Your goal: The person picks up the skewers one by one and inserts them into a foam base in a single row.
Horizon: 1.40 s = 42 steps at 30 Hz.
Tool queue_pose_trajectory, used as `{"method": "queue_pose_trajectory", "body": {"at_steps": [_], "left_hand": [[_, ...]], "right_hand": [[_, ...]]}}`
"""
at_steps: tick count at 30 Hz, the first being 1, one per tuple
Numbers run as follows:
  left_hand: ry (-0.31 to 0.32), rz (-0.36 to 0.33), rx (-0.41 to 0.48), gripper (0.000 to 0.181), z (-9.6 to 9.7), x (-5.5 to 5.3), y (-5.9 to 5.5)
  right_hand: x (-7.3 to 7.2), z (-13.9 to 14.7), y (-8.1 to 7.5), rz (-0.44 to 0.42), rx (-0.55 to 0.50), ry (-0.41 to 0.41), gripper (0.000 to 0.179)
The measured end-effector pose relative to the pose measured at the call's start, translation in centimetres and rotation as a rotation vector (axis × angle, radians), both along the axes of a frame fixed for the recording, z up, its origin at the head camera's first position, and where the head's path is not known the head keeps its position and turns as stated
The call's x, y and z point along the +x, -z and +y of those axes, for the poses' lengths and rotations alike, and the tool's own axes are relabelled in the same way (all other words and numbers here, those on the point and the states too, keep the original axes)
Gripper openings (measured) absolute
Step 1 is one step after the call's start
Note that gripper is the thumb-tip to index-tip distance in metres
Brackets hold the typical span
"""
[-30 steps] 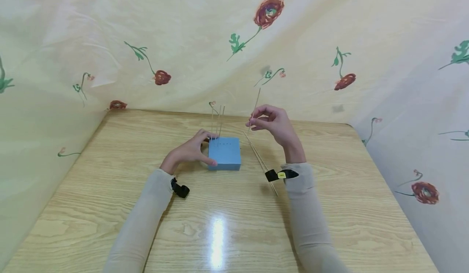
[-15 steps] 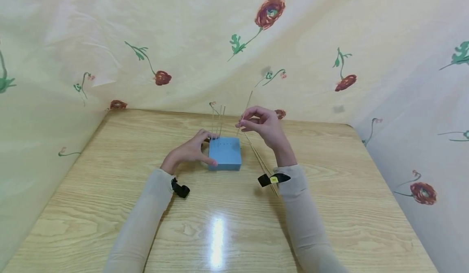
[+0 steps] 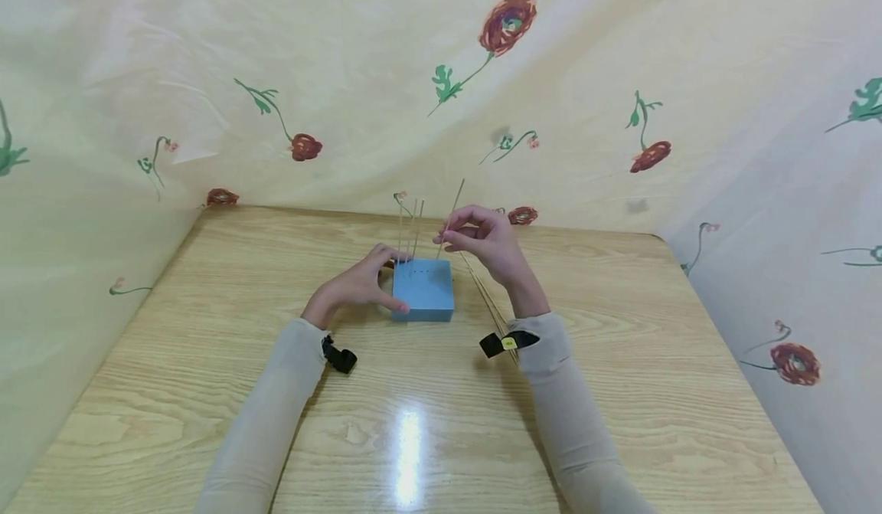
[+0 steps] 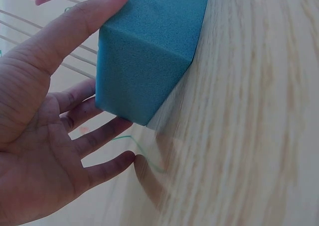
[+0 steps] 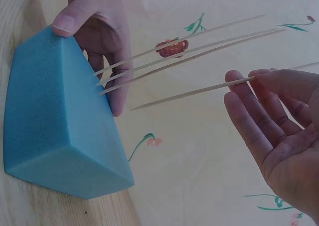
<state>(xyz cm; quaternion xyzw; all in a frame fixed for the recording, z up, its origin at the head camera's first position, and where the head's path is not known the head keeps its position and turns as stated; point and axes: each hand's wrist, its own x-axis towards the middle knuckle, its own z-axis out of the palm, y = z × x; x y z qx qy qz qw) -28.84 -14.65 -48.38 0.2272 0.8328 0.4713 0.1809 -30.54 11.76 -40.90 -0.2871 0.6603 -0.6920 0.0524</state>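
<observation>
Works over wood-grain tabletop. Holds left hand low, right hand raised nearby. With the left, grips blue block set on tabletop, thumb at near corner, other fingers spread toward far side. With the right, pinches slanted skewer, point just clear of block.

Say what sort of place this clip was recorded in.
Likely an indoor tabletop workspace, perhaps arranged for recording: a wood-grain table is backed by a flower-patterned covering, and a blue foam block sits on the tabletop. The kind of building can't be told.
</observation>
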Motion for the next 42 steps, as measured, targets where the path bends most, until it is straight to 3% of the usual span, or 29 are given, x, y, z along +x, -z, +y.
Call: {"method": "queue_pose_trajectory", "body": {"at_steps": [14, 28, 42], "left_hand": [[0.0, 0.002, 0.006, 0.095, 0.0, -0.2, 0.0], [-0.004, 0.01, -0.005, 0.092, 0.1, -0.2, 0.1], [-0.008, 0.012, -0.007, 0.093, 0.0, -0.3, 0.3]], "right_hand": [[0.2, -1.4, 0.8, 0.103, 0.102, 0.093, 0.012], [0.2, -2.2, 1.5, 0.124, 0.138, 0.15, 0.01], [0.3, -2.5, 1.6, 0.136, 0.163, 0.157, 0.01]]}}
